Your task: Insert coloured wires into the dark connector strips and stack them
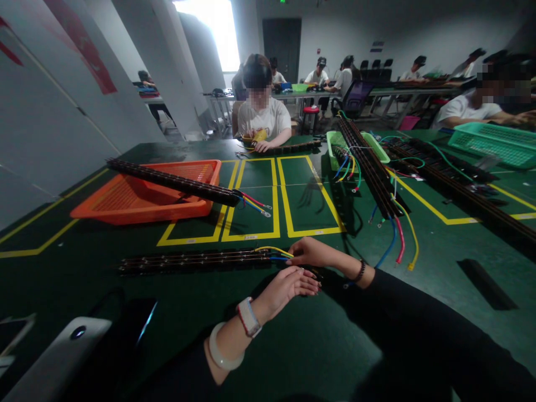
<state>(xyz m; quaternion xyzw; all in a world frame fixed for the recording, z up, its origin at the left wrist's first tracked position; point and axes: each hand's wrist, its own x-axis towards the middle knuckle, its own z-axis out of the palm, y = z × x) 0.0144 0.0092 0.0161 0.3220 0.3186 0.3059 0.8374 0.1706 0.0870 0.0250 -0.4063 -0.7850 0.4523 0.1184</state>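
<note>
Orange basket [167,213], one black bundle [180,183] laid across it. Black strip assembly [195,259], flat on the green table [188,301] before the basket; yellow wire [274,249] and blue wire [278,258] at its right end. Left hand [287,287], fingers extended, grip cannot be told. Right hand [314,252], fingertips pinched on both wires. Light-green basket [379,148], beyond.

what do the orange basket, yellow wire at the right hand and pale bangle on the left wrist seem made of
Orange basket: probably moulded plastic, slightly glossy, given its even colour and perforated walls. Yellow wire: likely plastic or rubber insulation, smooth, evenly coloured. Pale bangle: smooth, rigid-looking ring, maybe stone, glass or plastic.
</note>
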